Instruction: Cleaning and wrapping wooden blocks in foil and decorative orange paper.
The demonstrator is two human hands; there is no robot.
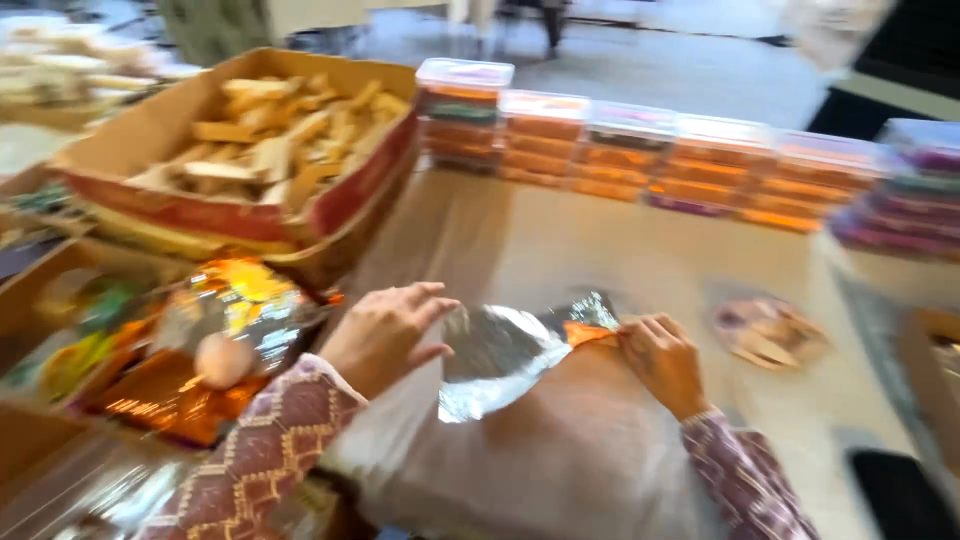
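Folding a silver foil sheet (500,360) on the table (640,250), barely begun: the right hand (660,362) pinches its orange corner, while the left hand (385,335) rests spread at its left edge. Behind, a cardboard box (150,135) holds pale wooden sticks (280,135); stacked lidded plastic tubs (620,155) hold orange contents.

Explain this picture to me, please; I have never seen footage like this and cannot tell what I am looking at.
It is one view from a camera on a person's head, looking down at their own bare hands. The left hand rests open on a sheet of silver foil lying on the table. The right hand pinches the foil's orange corner. To the left stands a cardboard box of pale sticks, behind it a row of stacked clear containers. The picture is blurred.
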